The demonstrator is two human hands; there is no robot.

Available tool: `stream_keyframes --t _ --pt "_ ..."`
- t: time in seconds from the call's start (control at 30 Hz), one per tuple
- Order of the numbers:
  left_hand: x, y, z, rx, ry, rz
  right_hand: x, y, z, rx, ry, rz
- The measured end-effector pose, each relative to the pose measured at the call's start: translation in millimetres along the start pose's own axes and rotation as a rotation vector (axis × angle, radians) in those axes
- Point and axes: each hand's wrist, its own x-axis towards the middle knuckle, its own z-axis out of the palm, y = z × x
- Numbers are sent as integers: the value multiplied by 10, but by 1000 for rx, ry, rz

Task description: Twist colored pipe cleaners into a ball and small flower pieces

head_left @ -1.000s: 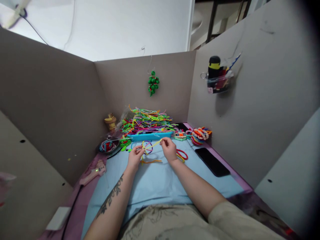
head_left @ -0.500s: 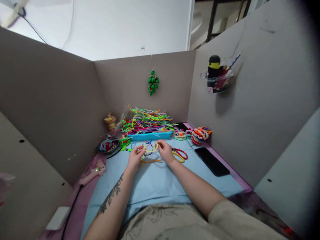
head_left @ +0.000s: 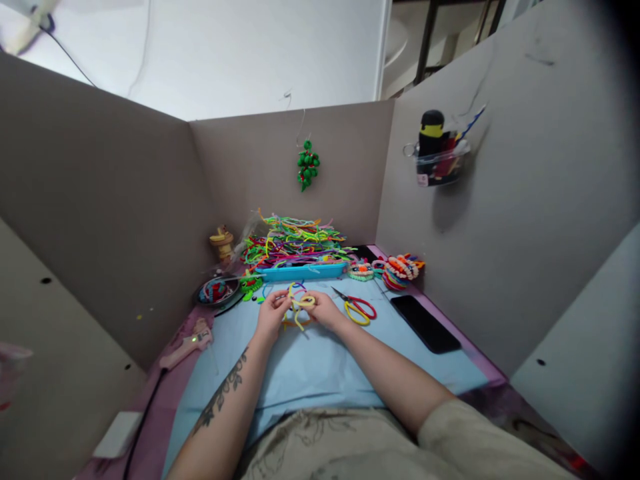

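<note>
1. Two hands are seen at the frame's centre; the yellow strand [head_left: 300,305] is pinched in the fingertips of both left hand [head_left: 270,317] and right hand [head_left: 326,312], its loop lying between them.
2. Whether one piece or several is held cannot be told.
3. One pair of scissors [head_left: 349,299] and one black phone [head_left: 425,325] are laid right of centre; one glue gun [head_left: 186,348] is placed lower left.

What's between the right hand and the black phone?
In the head view, red-and-yellow scissors lie between the right hand and the black phone.
</note>
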Motion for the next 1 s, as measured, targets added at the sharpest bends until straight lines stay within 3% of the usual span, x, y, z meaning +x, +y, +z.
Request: stream_keyframes --t 0.2,0.37,0.57,0.73,0.93,1.0 --pt "18 -14 -15 -3 46 42 -8 -7 30 77 -75 -38" --pt "43 -67 -34 26 54 137 -42 19 87 -34 -120 -42" --pt "41 -92 -34 52 88 188 -65 49 169 -123 -60 -55" --pt "63 -76 -65 -21 193 162 -110 -2 155 -193 10 -141" --pt "94 -59 -114 -84 308 156 -259 -118 250 -386 -423 -278" --pt "96 -57 -120 -80 319 155 -302 -150 293 -421 -495 -312"
